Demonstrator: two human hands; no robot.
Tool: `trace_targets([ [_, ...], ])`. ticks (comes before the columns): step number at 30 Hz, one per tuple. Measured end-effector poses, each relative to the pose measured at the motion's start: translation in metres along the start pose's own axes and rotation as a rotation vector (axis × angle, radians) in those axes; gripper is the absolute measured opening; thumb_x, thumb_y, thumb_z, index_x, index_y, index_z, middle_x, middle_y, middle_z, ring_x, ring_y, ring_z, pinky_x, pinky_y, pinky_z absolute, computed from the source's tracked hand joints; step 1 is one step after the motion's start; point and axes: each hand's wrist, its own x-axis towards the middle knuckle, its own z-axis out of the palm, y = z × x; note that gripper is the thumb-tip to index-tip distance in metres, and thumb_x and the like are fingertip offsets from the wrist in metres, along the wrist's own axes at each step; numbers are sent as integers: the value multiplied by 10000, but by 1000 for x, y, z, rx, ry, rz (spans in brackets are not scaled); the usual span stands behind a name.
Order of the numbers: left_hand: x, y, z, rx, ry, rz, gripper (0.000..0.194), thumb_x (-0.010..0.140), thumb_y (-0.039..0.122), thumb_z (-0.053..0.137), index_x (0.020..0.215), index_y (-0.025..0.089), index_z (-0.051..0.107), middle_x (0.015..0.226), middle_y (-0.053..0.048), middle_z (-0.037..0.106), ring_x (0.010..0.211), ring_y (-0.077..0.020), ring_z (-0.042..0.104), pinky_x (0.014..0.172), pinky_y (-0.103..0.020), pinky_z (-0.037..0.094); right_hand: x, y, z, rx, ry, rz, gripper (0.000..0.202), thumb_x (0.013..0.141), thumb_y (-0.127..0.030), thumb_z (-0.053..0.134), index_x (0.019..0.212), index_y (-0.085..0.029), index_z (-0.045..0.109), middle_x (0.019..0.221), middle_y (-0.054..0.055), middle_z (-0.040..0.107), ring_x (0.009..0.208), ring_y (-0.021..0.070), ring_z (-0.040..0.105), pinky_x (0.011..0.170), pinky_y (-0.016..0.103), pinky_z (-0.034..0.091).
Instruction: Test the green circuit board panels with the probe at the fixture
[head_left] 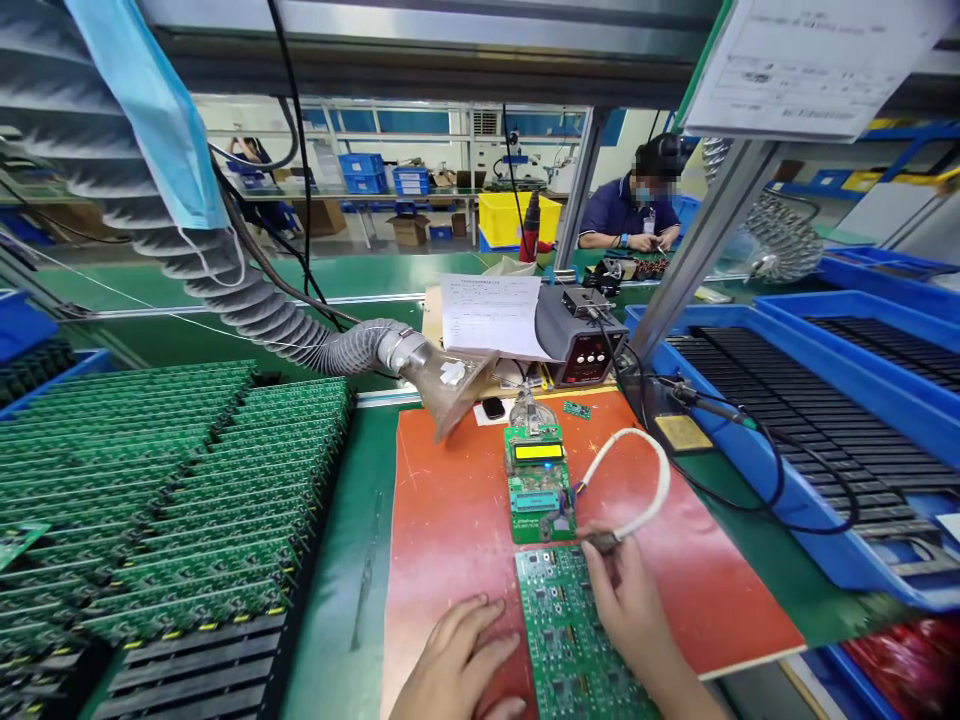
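Observation:
A green circuit board panel (551,630) lies on the red mat (435,500) in front of me. My right hand (626,590) grips a dark connector (602,542) at the end of a white cable (664,470), over the panel's upper right corner. That cable loops back to a green programmer board (525,468) with a lit yellow display, just beyond the panel. Flat at the panel's left edge rests my left hand (461,665), its fingers spread and holding nothing. What the connector's tip touches is hidden by the fingers.
Racks of upright green boards (187,500) fill the left side. Blue trays (750,400) stand at right, near a soldering iron (712,402) and its station (581,340). A fume hose (300,335) hangs over the mat's far edge. A co-worker (630,210) sits across the bench.

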Motion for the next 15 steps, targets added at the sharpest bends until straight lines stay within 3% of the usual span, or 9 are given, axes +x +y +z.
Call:
trace_targets([
  [15,7,9,-8,37,-39,8,411,658,316,792,1039,230,664,1154,-107,636,1030,-290,622,743,-424,613,-1,6,2,26,20,10,225,937,-389,473,1063,-205,498,984,107,637,933,219,638,815,358,549],
])
